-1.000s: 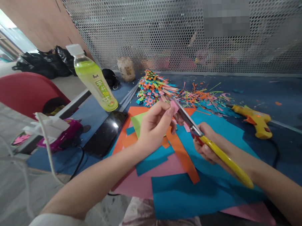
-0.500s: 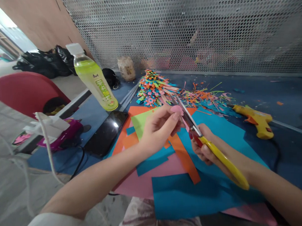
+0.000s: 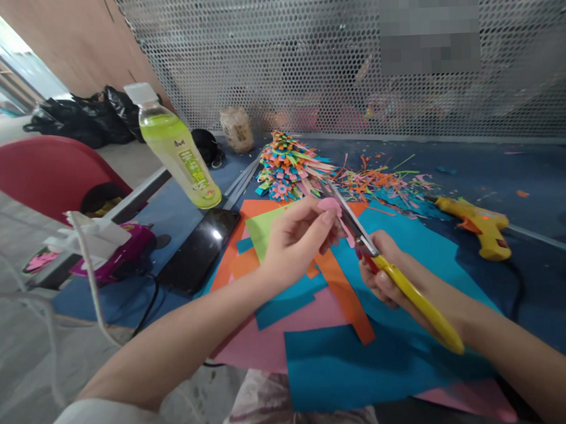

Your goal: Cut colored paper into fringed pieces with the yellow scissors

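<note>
Between the thumb and fingers of my left hand (image 3: 298, 239) is a small piece of pink paper (image 3: 329, 205) with a rounded edge. My right hand (image 3: 384, 273) is closed around yellow-handled scissors (image 3: 411, 294). Their metal blades point up and to the left, right beside the pink paper, and a narrow pink strip hangs at the blades. Below both hands lie sheets of blue paper (image 3: 346, 365), pink paper (image 3: 251, 348) and a strip of orange paper (image 3: 350, 300). Behind them stands a cone-shaped, many-coloured paper tree (image 3: 285, 165).
A drink bottle (image 3: 180, 154) and a black phone (image 3: 198, 250) are at the left. Paper scraps (image 3: 380, 183) are strewn at the back, with a yellow glue gun (image 3: 475, 222) on the right. A perforated metal panel (image 3: 304, 61) rises behind the table. A purple power strip (image 3: 120, 247) sits left.
Almost nothing differs. The scissors and the pink paper have shifted very slightly, and both hands keep their hold.
</note>
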Tool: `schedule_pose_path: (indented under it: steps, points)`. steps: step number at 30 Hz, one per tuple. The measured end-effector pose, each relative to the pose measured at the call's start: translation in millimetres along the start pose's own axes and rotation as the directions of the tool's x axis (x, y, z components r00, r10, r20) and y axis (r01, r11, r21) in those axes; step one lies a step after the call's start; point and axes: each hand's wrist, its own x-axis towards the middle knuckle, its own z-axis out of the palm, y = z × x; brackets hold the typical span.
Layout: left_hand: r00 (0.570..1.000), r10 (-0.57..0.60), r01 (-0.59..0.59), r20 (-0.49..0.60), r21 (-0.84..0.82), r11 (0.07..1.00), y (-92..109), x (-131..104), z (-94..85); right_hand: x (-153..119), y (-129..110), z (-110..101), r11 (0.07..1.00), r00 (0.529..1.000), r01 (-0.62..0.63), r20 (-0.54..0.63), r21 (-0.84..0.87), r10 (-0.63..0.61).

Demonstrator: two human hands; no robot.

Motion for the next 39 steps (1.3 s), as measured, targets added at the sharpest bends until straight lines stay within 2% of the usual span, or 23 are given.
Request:
schedule_pose_path:
  steps: [6, 11, 16, 22, 28, 31, 39]
  points:
    - [0.999, 0.036, -0.035, -0.026, 0.033, 0.999, -1.0, 0.6, -3.0, -1.2, -0.4, 0.9, 1.0, 0.999, -0.018, -0.047, -0.012, 0.017]
    - [0.997, 0.071, -0.07, -0.024, 0.035, 0.997, -1.4, 1.4, -3.5, 0.5, 6.0, -2.5, 0.999, 1.0, -0.003, 0.019, -0.043, 0.003]
    - [0.994, 0.079, -0.076, -0.076, 0.043, 0.996, -0.7, 1.8, -2.6, 2.3, 15.0, -4.0, 1.0, 1.0, 0.013, 0.002, -0.025, -0.013]
    - [0.989, 0.108, -0.104, -0.104, 0.044, 0.994, -0.8, 2.4, -2.7, -1.3, 21.3, -4.8, 0.999, 0.999, -0.043, -0.002, 0.014, 0.043]
    - [0.991, 0.097, -0.093, -0.087, 0.049, 0.994, -0.7, 1.9, -2.3, -3.0, 8.1, -5.3, 0.999, 0.999, -0.041, 0.007, -0.008, 0.041]
    - [0.992, 0.104, -0.101, -0.073, 0.041, 0.994, -2.1, 1.2, -2.8, -2.4, 1.8, -3.5, 0.998, 0.998, -0.053, -0.04, -0.015, 0.053]
    - [0.992, 0.103, -0.1, -0.075, 0.036, 0.994, -2.5, 0.3, -3.3, -3.4, -0.5, -3.3, 0.997, 0.996, -0.075, -0.043, 0.0, 0.075]
